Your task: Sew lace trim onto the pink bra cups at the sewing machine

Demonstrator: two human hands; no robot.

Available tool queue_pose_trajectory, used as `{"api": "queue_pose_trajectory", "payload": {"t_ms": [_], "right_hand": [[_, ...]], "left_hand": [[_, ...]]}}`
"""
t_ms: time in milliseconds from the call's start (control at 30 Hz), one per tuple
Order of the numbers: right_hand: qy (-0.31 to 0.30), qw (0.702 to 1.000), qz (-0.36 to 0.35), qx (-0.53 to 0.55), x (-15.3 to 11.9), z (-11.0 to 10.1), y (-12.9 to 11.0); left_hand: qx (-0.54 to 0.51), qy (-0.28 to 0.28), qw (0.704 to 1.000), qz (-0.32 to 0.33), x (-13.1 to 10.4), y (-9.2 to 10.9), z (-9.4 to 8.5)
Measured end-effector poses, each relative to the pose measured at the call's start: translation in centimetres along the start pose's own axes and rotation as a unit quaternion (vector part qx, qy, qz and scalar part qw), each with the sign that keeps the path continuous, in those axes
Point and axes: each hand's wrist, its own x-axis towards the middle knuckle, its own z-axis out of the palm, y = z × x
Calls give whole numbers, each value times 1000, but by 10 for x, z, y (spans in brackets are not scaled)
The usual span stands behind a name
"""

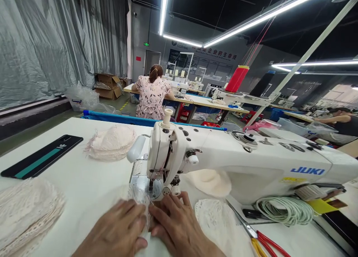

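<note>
Just in front of the sewing machine's presser foot (151, 185), my left hand (119, 225) has its fingers bent together on a piece of sheer white lace fabric (140, 197). My right hand (179, 223) is close beside it, fingers curled at the fabric's right edge below the needle area. Some of what the fingertips grip is hidden under them. The white JUKI sewing machine (251, 152) stands over the work. To the right of my right hand lies another lace piece (214, 216), with a cream rounded cup piece (211, 182) behind it under the machine arm.
Red-and-yellow-handled scissors (256, 234) and a coil of pale green cord (285, 210) lie at right. Stacked lace pieces (28, 212), a cream fabric stack (113, 141) and a dark phone (41, 156) are at left. A co-worker (153, 91) sits ahead.
</note>
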Motion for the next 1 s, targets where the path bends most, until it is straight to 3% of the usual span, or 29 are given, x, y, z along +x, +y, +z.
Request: {"api": "queue_pose_trajectory", "payload": {"t_ms": [133,300,567,867,1000], "right_hand": [[0,1000,15,14,0,-1,2],[13,999,30,-25,4,2,8],[-14,997,57,-58,4,7,14],[5,996,34,85,2,-4,7],[9,995,42,91,2,-6,6]], "left_hand": [[-17,-32,999,11,13,-16,-4],[14,-48,999,13,14,-23,8],[27,-69,997,31,8,-38,28],[-101,-56,993,4,8,-16,11],[-81,-64,995,6,3,-12,14]]}}
